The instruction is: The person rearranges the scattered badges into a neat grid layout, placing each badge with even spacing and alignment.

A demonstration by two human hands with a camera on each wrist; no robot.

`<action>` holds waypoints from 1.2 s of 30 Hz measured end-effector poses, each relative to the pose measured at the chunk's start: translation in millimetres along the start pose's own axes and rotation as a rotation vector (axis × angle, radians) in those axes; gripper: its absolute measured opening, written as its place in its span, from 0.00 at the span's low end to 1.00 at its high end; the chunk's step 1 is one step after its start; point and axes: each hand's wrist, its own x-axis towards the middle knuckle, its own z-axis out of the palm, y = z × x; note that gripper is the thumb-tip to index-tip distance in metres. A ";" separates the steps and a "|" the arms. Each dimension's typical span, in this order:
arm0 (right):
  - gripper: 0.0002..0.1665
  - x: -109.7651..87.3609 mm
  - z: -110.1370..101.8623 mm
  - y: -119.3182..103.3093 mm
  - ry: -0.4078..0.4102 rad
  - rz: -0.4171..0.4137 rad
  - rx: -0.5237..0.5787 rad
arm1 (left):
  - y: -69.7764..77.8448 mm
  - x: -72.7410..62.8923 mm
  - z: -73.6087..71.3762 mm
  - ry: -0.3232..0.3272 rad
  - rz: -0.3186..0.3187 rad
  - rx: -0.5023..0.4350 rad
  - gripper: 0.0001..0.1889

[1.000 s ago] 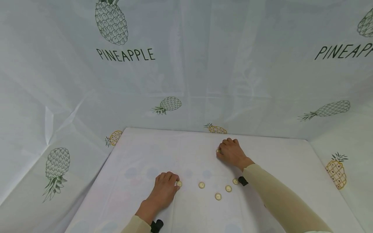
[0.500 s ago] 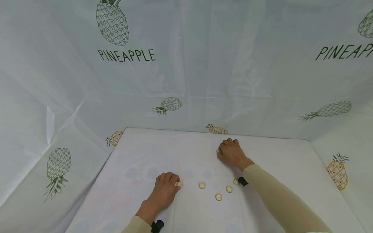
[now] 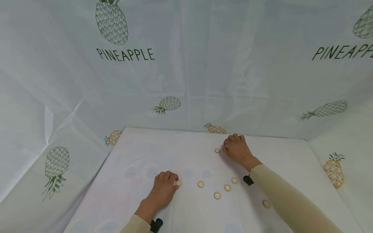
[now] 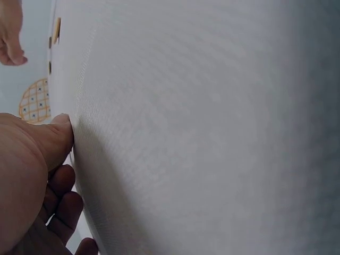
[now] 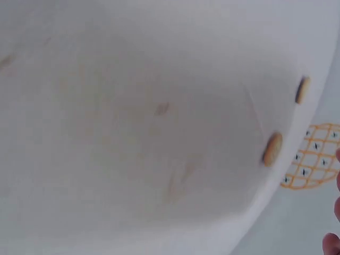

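Observation:
My left hand [image 3: 163, 190] rests on the white-covered table, thumb and index finger pinching a round cream button [image 3: 178, 183]. In the left wrist view this hand [image 4: 33, 170] hides the button. My right hand [image 3: 238, 149] is at the back of the table, fingers loosely curled and holding nothing. Just left of it, apart from the fingers, lies another button [image 3: 217, 150]. Only fingertips [image 5: 332, 245] of that hand show at the edge of the right wrist view, beyond a button [image 5: 273, 149] seen nearly edge-on.
Several similar buttons lie between the hands, among them one button [image 3: 200, 184] and a nearer button [image 3: 217, 195]. One more button [image 3: 266, 204] lies beside the right sleeve [image 3: 288, 200]. A white curtain [image 3: 204, 77] with pineapple prints hangs behind the table.
My right hand has let go of the back button and moved slightly right, away from it. A button beside the right sleeve has come into view. The left hand stays put.

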 end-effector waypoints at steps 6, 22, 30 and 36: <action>0.11 -16.9 -11.7 13.6 0.084 0.003 0.000 | 1.2 0.3 -2.1 0.001 -0.005 -0.007 0.11; 0.14 -107.7 -38.8 52.5 0.263 -0.140 -0.046 | 1.3 0.0 0.5 0.007 -0.031 -0.025 0.10; 0.39 -155.7 -40.1 60.9 0.273 -0.173 -0.077 | 6.1 -1.4 -5.1 -0.025 -0.042 -0.038 0.10; 0.42 -186.8 -38.3 62.7 0.219 -0.141 -0.088 | 6.2 -0.8 -3.7 -0.017 -0.046 -0.043 0.08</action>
